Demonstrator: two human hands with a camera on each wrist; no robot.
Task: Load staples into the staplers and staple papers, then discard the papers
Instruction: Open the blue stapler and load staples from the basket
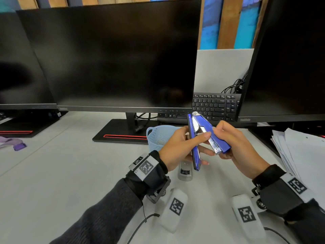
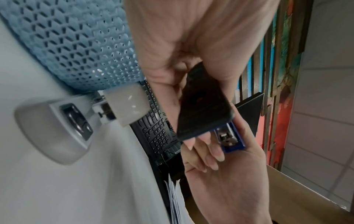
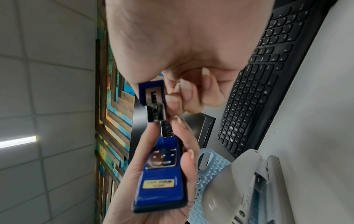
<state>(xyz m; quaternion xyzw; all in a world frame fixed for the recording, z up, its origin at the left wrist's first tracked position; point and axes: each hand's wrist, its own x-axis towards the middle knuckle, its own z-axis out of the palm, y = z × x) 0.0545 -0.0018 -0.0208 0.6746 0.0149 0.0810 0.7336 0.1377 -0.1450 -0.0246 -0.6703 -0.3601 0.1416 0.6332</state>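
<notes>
A blue stapler [image 1: 202,136] is held swung open above the desk between both hands. My left hand [image 1: 198,138] grips its base, which hangs downward, with the thumb pressed on the metal magazine [image 1: 211,143]. My right hand [image 1: 233,138] pinches the blue top cover [image 1: 221,140] from the right. In the right wrist view the stapler's base [image 3: 159,181] lies in the left palm, with a spring showing at the hinge. Whether staples lie in the magazine I cannot tell. A grey stapler [image 1: 184,170] lies on the desk below the hands, its lid raised [image 2: 126,104].
A light blue perforated basket [image 1: 158,136] stands just behind the left hand. A stack of white papers [image 1: 302,152] lies at the right edge. A black keyboard [image 1: 214,106] and several dark monitors [image 1: 112,55] line the back of the desk.
</notes>
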